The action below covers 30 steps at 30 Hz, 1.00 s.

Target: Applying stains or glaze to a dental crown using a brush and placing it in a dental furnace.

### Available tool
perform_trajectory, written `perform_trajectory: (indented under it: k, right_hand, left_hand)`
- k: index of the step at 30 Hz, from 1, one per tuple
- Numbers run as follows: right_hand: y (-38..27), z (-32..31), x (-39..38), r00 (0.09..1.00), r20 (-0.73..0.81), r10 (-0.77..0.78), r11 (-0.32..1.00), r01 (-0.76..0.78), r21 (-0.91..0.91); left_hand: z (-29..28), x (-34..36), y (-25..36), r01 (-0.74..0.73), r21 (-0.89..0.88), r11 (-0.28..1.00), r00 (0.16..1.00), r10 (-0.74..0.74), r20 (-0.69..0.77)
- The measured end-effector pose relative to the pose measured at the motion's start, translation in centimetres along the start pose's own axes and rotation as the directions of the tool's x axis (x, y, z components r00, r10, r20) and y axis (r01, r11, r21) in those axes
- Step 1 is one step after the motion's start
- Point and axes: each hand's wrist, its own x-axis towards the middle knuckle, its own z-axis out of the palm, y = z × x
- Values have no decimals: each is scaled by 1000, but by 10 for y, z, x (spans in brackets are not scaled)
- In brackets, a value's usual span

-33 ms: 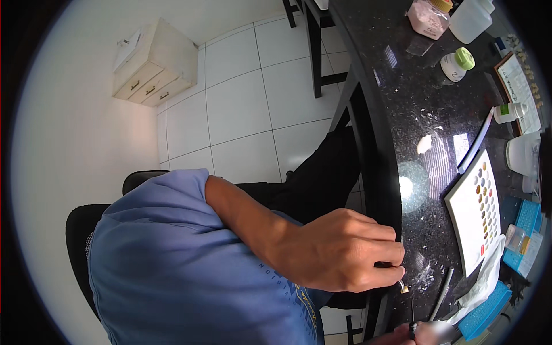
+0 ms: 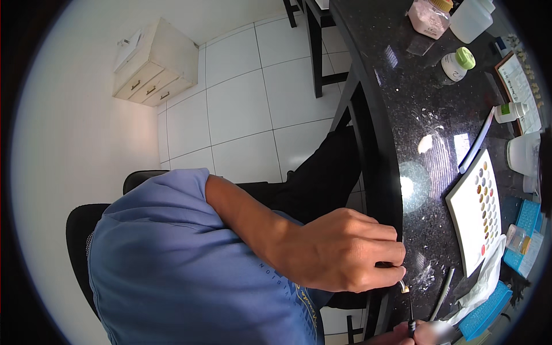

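Note:
My left hand [image 2: 345, 253] is over the table's near edge, its fingers curled in a pinch. A thin pale metal holder pokes out from them, mostly hidden, with a small tooth-coloured piece [image 2: 405, 289] at its tip. At the lower edge my right hand [image 2: 399, 336] shows only in part, closed on a slim dark-handled brush [image 2: 411, 323]. The brush's fine tip points up at the tooth-coloured piece, close below it. Whether they touch is too small to tell.
The black speckled table [image 2: 420, 103] bears white smudges. A white palette with coloured wells [image 2: 460, 213], a grey stick [image 2: 443, 294], a crumpled white tissue [image 2: 486, 282], blue trays [image 2: 486, 310] and several bottles [image 2: 457, 64] lie on it. A small cabinet [image 2: 158, 66] stands behind.
The brush in my right hand has shifted very slightly up and left, toward the tooth-coloured piece. My left hand is almost still.

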Motion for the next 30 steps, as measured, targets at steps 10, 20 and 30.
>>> perform_trajectory:
  k: [10,20,30]
  right_hand:
    - [-2,-1,-3,996,42,79,995,-76,-62]
    - [1,-2,-1,996,80,37,999,-34,-42]
    - [4,-3,0,995,96,-26,998,30,-46]
  left_hand:
    - [2,-2,-1,-19,-7,1000,999,18,-28]
    - [3,-2,-1,-11,-22,1000,999,11,-32]
    - [3,-1,-2,-21,-22,1000,1000,20,-22]
